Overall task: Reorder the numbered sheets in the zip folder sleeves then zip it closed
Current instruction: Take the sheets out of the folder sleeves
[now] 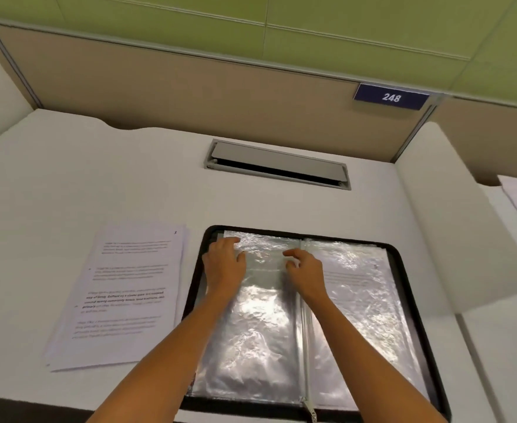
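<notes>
The left hand (223, 264) presses flat, released fingers on the left sleeve (251, 325) of the zip folder (193, 288). Just right of them the right hand (304, 270) curls, its grip unclear. Numbered sheets (123, 294) lie to their left.

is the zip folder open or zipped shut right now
Open: the zip folder lies spread flat on the desk, clear sleeves showing on both sides of its spine.

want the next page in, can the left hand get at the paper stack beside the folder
Probably yes: the left hand rests on the left sleeve of the folder, and the paper stack lies just left of it, nothing between.
</notes>
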A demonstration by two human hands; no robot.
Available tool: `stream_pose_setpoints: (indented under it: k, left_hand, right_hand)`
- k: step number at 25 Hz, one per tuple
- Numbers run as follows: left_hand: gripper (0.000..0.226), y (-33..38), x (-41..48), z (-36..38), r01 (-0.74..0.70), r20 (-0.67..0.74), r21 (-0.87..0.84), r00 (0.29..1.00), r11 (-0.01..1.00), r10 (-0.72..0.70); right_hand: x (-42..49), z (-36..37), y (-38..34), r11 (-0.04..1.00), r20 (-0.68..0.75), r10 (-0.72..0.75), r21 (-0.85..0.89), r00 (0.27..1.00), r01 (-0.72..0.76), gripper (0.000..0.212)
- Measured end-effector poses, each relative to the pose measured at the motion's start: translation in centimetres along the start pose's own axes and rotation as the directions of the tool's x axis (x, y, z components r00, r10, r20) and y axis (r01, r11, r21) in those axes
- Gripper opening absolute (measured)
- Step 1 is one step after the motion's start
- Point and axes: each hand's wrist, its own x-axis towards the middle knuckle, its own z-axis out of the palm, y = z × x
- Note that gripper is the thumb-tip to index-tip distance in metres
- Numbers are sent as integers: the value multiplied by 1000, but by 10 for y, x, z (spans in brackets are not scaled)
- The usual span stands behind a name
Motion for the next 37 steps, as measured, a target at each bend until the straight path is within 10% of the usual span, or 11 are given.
stream_pose_setpoints:
  k: [10,19,25,37]
  left_hand:
    - [58,101,-24,94,-394,372,92,866,915,335]
    - [86,135,-39,147,-465,505,247,810,850,297]
    - [90,141,-38,153,-452,510,256,814,854,278]
    - [43,174,-43,155,-358,384,-138,840,923,384]
  right_hand:
    - [42,-100,109,867,91,-68,-486,993,104,43]
    - [66,-151,156,823,57,37,-568,998,2,73]
    - [53,-148,154,777,-45,-155,-623,987,94,57]
    - [35,-144,105,974,-272,-188,69,944,214,58]
